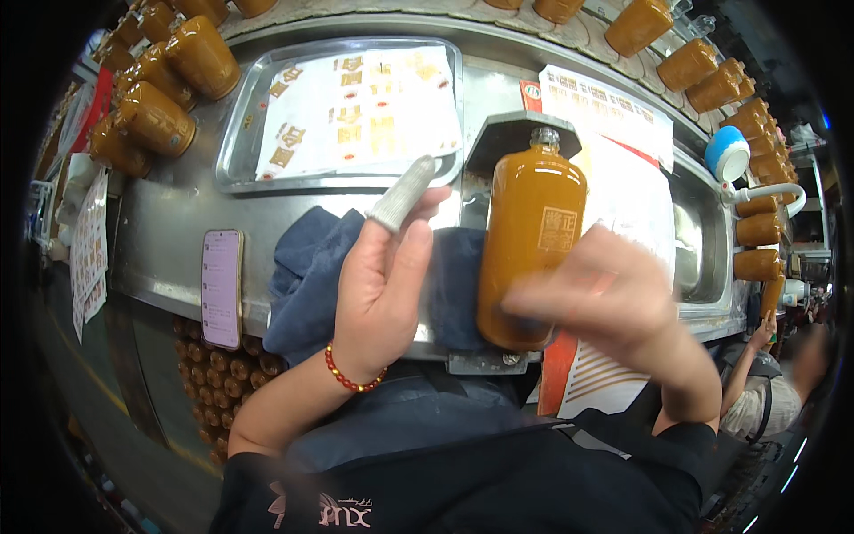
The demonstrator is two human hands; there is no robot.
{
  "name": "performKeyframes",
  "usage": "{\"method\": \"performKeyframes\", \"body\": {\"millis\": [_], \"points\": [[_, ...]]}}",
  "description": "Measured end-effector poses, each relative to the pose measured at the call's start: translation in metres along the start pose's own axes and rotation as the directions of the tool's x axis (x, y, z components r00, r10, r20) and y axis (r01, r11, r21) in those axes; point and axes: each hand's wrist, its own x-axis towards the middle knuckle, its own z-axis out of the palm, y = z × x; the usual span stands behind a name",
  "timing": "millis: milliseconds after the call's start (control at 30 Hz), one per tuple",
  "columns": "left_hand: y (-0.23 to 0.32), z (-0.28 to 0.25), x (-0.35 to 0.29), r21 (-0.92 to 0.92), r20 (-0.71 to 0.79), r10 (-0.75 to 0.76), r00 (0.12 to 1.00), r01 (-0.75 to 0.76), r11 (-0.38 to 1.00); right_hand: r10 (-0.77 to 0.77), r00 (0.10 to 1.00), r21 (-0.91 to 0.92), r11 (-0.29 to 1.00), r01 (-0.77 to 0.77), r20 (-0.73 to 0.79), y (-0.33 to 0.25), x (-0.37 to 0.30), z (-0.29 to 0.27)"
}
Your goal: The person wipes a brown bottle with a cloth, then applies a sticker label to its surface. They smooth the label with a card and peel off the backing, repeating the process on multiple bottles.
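An amber-brown glass bottle (532, 205) with a square gold mark on its front rests on a dark metal stand (485, 147), its neck pointing away from me. My left hand (387, 280) is held up just left of the bottle, apart from it. A whitish knitted finger cover (402, 194) sits on one of its fingers; the thumb and fingers are stretched out, and I see nothing held. Over the lower right of the bottle is my right hand (614, 294), smeared by motion. Whether it touches the glass or holds anything cannot be told.
A metal tray (233, 147) holding sheets of gold decals (356, 116) lies beyond my left hand. Nearer are a dark blue cloth (307, 258) and a phone (222, 289). A sink (689, 240) is at right. Brown bottles (203, 58) line the far and side edges.
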Motion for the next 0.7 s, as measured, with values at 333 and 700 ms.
{"method": "performKeyframes", "body": {"millis": [333, 700], "points": [[-0.012, -0.001, -0.018, 0.39, 0.315, 0.368, 0.875, -0.473, 0.79, 0.417, 0.889, 0.306, 0.885, -0.35, -0.189, 0.037, -0.013, -0.009], [-0.019, 0.035, -0.012, 0.533, 0.502, 0.343, 0.794, -0.597, 0.6, 0.727, 0.585, 0.558, 0.67, -0.49, -0.36, 0.131, -0.049, -0.03]]}}
